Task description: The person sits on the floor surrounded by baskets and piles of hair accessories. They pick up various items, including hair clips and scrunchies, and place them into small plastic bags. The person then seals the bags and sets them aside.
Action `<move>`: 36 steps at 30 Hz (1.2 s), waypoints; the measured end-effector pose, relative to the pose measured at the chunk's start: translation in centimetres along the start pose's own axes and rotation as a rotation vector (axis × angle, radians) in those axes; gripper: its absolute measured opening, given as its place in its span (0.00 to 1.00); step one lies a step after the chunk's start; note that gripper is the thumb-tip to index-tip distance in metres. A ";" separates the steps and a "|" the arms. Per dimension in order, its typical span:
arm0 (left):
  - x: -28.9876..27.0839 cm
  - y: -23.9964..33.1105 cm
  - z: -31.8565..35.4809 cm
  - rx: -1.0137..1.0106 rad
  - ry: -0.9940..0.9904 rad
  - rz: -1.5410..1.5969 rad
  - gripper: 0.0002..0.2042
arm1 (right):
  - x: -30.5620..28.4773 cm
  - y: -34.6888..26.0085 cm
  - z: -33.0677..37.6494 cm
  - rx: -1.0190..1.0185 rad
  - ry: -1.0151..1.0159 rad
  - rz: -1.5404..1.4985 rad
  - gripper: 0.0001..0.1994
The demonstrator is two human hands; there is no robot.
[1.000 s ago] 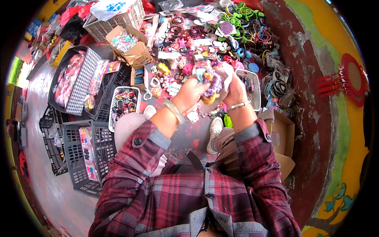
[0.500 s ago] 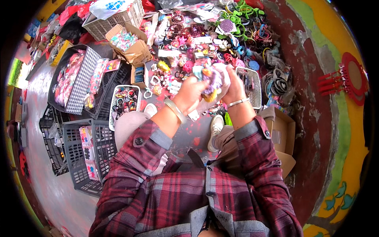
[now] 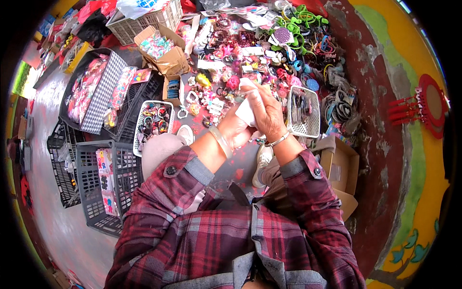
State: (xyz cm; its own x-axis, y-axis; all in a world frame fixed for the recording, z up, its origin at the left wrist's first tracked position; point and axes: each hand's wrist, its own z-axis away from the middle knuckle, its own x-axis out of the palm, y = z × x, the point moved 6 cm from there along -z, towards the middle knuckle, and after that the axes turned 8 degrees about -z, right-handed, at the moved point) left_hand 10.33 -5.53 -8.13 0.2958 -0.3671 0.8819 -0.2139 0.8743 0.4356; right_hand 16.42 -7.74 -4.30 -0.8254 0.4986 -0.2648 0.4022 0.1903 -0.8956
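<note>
Above the floor between my legs, my two hands meet around a crumpled white tissue [image 3: 246,113]. My right hand [image 3: 270,114] presses it from above and from the right, its thumb lying along the white surface. From the left my left hand [image 3: 232,129] cups the lower side, its fingers partly hidden behind the tissue and the other hand. Whether anything is wrapped inside does not show. Beyond the hands lies a dense spread of small hair accessories [image 3: 236,58], pink, white, yellow and dark.
A white basket of small trinkets [image 3: 155,122] stands by my left knee, another white basket [image 3: 304,109] at the right. Grey crates [image 3: 107,183] and a black case [image 3: 91,96] stand at left. An open cardboard box [image 3: 340,168] sits beside my right leg; green headbands [image 3: 301,26] are heaped far right.
The purple, yellow and teal bundle that was between my hands no longer shows. My hands have come closer together and slightly lower, with the white tissue now exposed between them.
</note>
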 end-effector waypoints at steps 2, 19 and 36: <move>0.5 -0.2 -0.1 0.004 0.029 -0.087 0.11 | -0.5 0.7 0.4 0.119 0.104 -0.209 0.16; -0.3 2.6 -0.9 0.034 -0.017 0.355 0.12 | -2.9 -2.5 -0.9 0.170 0.103 -0.880 0.30; 1.7 1.1 0.8 -0.035 -0.110 0.298 0.08 | -0.3 0.9 -0.5 0.453 0.152 -1.236 0.28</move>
State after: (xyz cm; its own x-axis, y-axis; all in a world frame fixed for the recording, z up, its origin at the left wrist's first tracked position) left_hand 9.82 -5.46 -6.03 0.1222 -0.1238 0.9848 -0.2429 0.9583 0.1506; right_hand 17.19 -7.29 -4.84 -0.4865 0.2970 0.8217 -0.7686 0.3017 -0.5641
